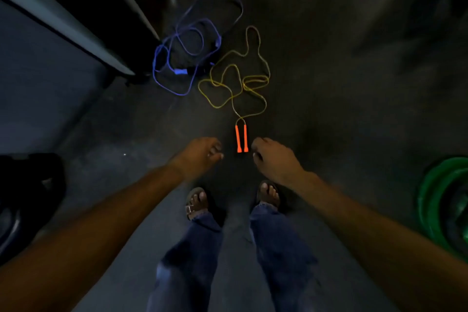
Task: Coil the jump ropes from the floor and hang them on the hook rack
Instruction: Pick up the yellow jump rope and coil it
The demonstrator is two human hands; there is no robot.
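Dim shot, motion blur on the hands. Yellow jump rope point(232, 99) is on the floor point(329, 109) at frame centre, uncoiled, loose overlapping loops running towards the top. Its two orange handles point(238, 138) lie side by side, parallel, at the lower end of the tangle, pointing down-frame. Left hand point(202, 157) is just left of the handles and right hand point(273, 159) just right of them, so the handles sit between the two hands; neither hand touches them. Both arms reach in from the bottom corners. Left hand: fingers loosely bent, tips towards the handles, nothing in it. Right hand: seen from the back, fingers curled under loosely, also nothing in it. Blue jump rope point(164, 42) is up and left of the yellow one, also loose loops on the floor, one blue handle point(180, 71) visible at its lower side; the two ropes come close near the centre, can't tell if they overlap. A pale angled beam point(50, 15) runs across upper left. Green rings point(430, 197) at right edge, dark bag-like object point(30, 185) at left edge. Sandalled feet point(196, 201) and blue jeans point(276, 235) at bottom centre, just below the hands.
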